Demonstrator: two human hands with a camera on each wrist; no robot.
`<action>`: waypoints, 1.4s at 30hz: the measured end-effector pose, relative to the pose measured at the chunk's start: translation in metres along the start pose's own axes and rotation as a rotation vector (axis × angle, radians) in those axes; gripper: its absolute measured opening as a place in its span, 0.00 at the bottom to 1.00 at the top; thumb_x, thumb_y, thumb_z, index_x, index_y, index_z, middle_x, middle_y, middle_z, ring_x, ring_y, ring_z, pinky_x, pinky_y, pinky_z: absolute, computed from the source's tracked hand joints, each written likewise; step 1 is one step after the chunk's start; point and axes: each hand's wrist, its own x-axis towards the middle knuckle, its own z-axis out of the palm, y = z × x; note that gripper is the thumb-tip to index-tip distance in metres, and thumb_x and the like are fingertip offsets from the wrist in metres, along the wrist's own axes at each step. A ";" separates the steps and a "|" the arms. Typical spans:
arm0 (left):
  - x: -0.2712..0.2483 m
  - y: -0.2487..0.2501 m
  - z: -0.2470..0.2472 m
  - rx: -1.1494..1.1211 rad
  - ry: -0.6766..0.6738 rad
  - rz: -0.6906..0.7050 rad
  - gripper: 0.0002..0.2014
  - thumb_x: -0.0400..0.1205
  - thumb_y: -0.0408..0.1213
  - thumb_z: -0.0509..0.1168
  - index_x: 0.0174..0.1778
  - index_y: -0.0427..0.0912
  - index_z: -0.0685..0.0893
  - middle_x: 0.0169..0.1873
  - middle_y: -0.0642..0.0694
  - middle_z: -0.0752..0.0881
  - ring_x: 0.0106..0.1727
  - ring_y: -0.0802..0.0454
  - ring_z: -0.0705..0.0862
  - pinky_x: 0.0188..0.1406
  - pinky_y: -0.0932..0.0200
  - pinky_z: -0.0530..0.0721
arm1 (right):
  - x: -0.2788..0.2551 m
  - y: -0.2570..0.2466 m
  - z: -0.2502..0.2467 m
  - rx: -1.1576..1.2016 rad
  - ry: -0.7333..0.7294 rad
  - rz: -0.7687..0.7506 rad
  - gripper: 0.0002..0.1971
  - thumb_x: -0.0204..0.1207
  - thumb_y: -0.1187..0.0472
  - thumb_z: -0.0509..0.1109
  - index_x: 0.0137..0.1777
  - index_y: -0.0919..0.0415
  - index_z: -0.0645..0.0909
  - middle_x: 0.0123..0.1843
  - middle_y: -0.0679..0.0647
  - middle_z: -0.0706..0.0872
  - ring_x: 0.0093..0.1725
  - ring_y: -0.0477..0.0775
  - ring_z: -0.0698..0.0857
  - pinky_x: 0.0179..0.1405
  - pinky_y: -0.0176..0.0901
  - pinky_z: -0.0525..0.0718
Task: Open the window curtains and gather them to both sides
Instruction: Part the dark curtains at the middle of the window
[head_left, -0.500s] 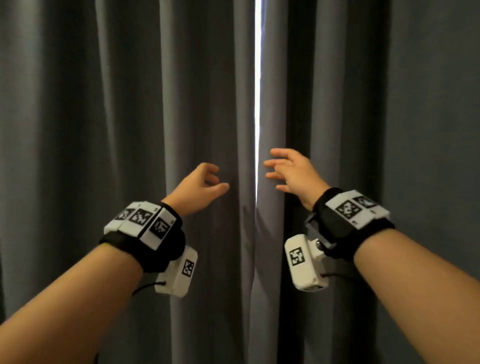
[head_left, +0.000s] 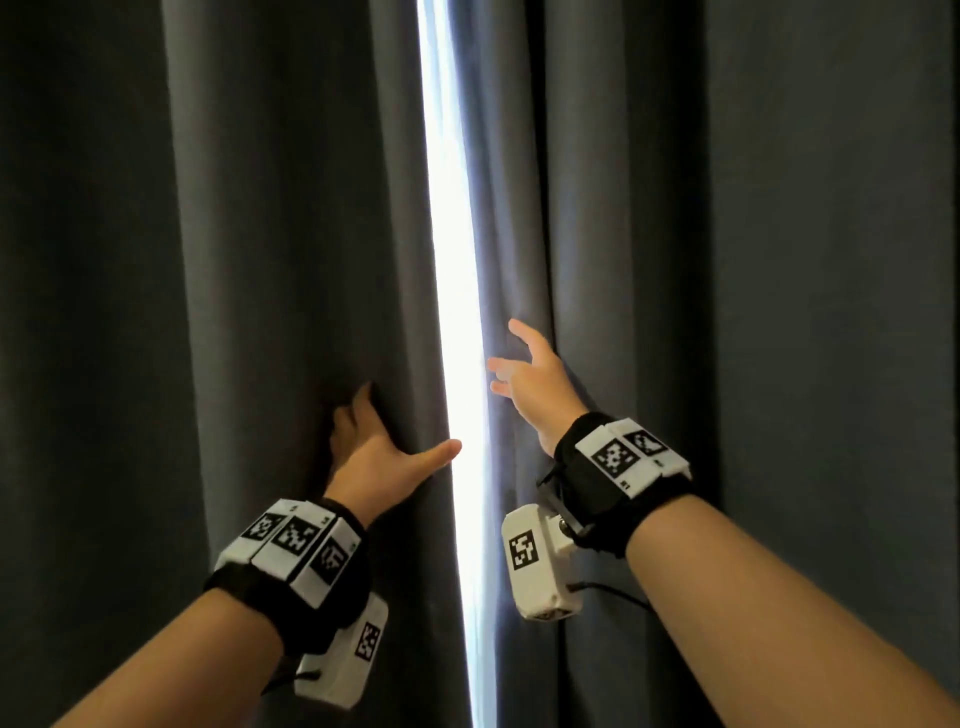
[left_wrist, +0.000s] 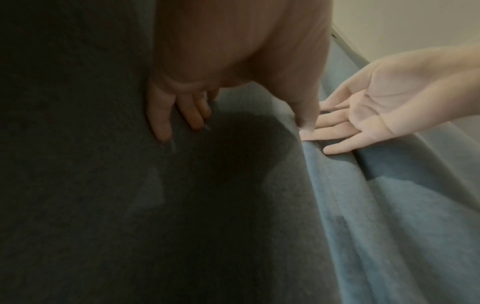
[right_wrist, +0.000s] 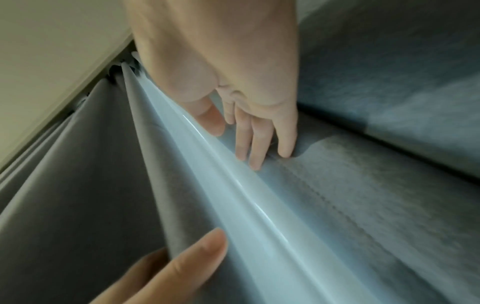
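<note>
grey curtains (head_left: 291, 260) hanging vertically, left hand (head_left: 374, 447) flat on fabric, right hand (head_left: 530, 379) spread

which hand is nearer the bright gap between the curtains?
Right. The right hand has its fingers at the bright gap; the left hand presses the left curtain, only thumb reaching it.

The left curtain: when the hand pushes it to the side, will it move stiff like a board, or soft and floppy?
Probably soft and floppy: the left curtain hangs in deep folds and dents around the left hand pressing it. It looks thick and opaque, so perhaps somewhat heavy. It will likely bunch rather than slide as one sheet.
</note>
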 end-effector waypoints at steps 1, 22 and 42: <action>0.001 -0.001 0.004 0.016 0.022 0.014 0.57 0.62 0.54 0.78 0.80 0.44 0.50 0.77 0.35 0.58 0.78 0.36 0.60 0.76 0.45 0.63 | 0.002 0.003 -0.002 -0.016 -0.011 0.005 0.30 0.81 0.69 0.56 0.81 0.48 0.60 0.82 0.52 0.64 0.76 0.54 0.70 0.73 0.46 0.69; 0.009 0.017 0.071 0.123 0.182 -0.056 0.56 0.60 0.56 0.79 0.76 0.31 0.57 0.68 0.27 0.67 0.72 0.29 0.65 0.73 0.38 0.65 | 0.048 0.032 -0.166 -0.205 0.032 0.079 0.39 0.78 0.63 0.61 0.83 0.45 0.44 0.86 0.48 0.49 0.83 0.57 0.55 0.80 0.65 0.58; -0.001 -0.014 0.029 0.257 0.260 -0.132 0.17 0.75 0.28 0.68 0.54 0.20 0.76 0.53 0.17 0.82 0.56 0.21 0.81 0.54 0.36 0.79 | 0.027 0.019 -0.083 -0.574 -0.117 -0.005 0.47 0.77 0.47 0.64 0.82 0.57 0.32 0.85 0.64 0.38 0.84 0.63 0.38 0.81 0.61 0.43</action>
